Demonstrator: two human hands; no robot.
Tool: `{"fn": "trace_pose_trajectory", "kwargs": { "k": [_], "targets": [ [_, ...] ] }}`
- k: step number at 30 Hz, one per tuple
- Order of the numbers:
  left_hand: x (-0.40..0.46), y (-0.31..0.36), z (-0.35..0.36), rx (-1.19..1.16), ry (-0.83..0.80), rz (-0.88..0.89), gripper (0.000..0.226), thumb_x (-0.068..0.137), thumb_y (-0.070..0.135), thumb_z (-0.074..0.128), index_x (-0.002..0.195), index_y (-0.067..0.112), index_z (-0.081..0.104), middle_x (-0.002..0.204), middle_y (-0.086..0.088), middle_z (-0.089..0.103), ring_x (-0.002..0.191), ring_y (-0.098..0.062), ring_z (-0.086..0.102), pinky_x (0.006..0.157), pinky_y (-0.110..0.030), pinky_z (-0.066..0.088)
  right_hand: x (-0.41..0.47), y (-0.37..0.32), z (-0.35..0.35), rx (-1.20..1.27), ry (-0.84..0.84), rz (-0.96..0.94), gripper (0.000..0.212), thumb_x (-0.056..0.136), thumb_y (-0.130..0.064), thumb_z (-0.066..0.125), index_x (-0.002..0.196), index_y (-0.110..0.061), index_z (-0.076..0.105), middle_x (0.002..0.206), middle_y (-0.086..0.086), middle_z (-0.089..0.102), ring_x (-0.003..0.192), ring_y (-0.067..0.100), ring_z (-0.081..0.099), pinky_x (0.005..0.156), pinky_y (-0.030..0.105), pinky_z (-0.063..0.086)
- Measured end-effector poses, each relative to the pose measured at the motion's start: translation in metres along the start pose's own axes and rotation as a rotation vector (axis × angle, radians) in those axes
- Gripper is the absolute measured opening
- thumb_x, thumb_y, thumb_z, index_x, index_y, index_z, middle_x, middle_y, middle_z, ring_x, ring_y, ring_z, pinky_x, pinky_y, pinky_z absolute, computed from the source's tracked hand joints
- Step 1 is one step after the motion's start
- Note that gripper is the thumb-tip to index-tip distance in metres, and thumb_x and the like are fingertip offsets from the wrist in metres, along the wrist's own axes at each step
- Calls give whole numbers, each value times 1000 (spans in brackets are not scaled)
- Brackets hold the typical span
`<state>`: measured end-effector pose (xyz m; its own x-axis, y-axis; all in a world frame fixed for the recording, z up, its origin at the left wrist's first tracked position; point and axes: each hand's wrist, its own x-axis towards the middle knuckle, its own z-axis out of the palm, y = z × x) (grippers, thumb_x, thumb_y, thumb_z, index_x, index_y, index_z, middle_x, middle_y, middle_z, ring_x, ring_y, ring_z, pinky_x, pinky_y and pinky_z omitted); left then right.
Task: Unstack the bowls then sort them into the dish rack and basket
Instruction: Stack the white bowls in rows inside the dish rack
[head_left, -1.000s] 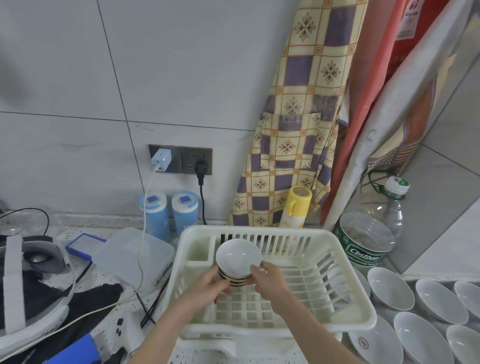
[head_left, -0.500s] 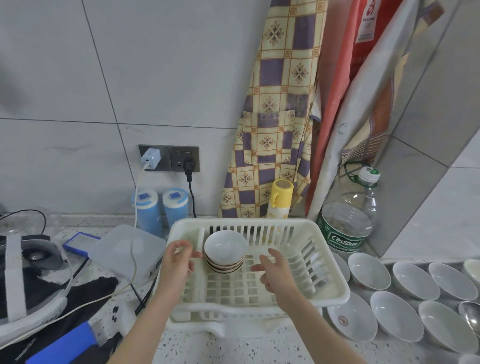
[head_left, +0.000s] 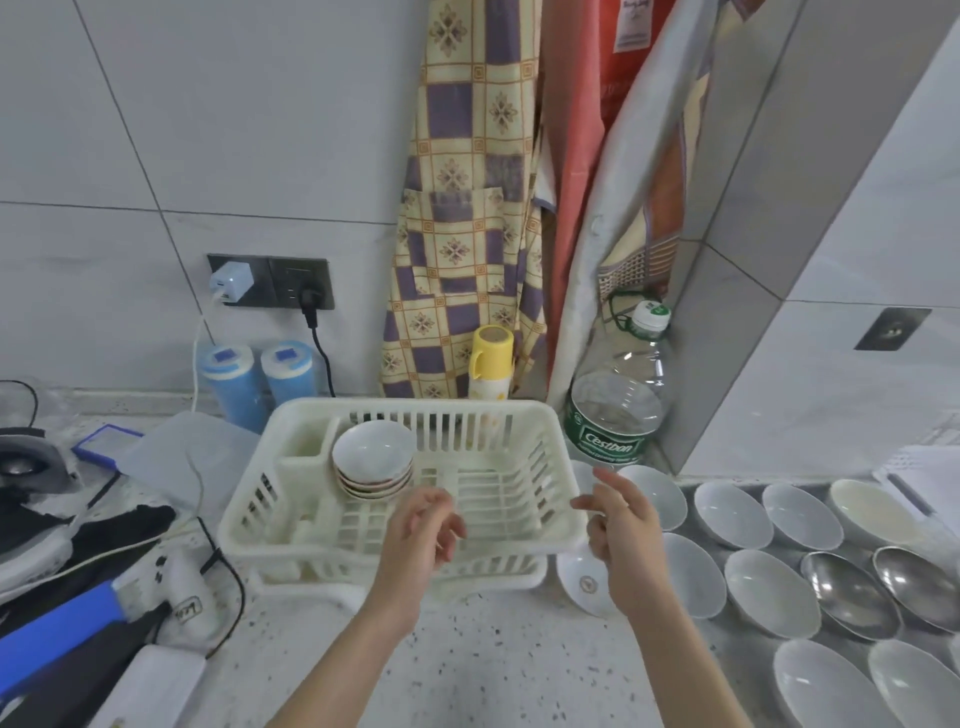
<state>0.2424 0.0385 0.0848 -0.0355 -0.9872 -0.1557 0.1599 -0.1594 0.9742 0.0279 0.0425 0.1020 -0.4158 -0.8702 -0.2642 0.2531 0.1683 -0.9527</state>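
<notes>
Both hands hover empty with loosely curled fingers: the left hand (head_left: 423, 525) over the dish rack (head_left: 395, 540), the right hand (head_left: 621, 519) at its right rim. The stacked bowls (head_left: 373, 460) sit inside. A bottle (head_left: 618, 400) reads "Cestbon".

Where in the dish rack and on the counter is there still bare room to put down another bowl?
In the dish rack, the slatted floor right of the stacked bowls is bare. The speckled counter before the rack, between the forearms, is free. Right is crowded with white bowls and metal bowls; left holds cables and gadgets.
</notes>
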Motion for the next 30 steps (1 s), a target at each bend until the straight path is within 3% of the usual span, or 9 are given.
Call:
{"fn": "trace_pose_trajectory", "kwargs": {
  "k": [5,11,15,18,24,30],
  "targets": [
    [-24,-48,76,91,-217,-317,15,92,26,57,89,12,62,70,-5,68,50,-13,48,46,-21,30,3,6,-63,24,61,64,16,97,-11,53,103,-12,67,64,4,68,35,6,30,34,16,26],
    [-26,-95,125,337,-173,-675,31,91,47,54,104,20,60,82,1,75,52,-11,50,45,-19,28,2,49,-119,101,76,345,11,90,-8,62,98,-1,64,75,15,65,34,7,28,32,15,19],
    [-12,-120,140,188,-35,-753,29,96,43,53,110,18,57,95,-9,76,54,-14,54,43,-18,29,9,76,-148,16,56,529,30,96,-22,53,96,5,67,67,11,70,34,8,32,34,13,19],
    [-4,-132,148,100,33,-769,24,97,36,54,110,16,58,94,-13,75,53,-15,55,41,-20,30,23,83,-166,-63,86,608,40,100,-29,47,95,6,66,71,14,74,34,9,30,34,13,18],
    [3,-144,153,0,64,-734,13,98,19,53,108,14,57,81,-13,76,49,-13,51,44,-22,31,41,91,-175,-167,149,583,36,96,-31,54,107,4,58,80,17,72,42,14,31,33,16,22],
    [8,-156,158,-60,96,-718,15,97,13,53,111,14,57,86,-18,77,46,-12,53,41,-20,32,51,90,-172,-168,178,544,27,96,-21,52,118,-5,51,90,15,71,48,16,34,41,20,28]
  ]
}}
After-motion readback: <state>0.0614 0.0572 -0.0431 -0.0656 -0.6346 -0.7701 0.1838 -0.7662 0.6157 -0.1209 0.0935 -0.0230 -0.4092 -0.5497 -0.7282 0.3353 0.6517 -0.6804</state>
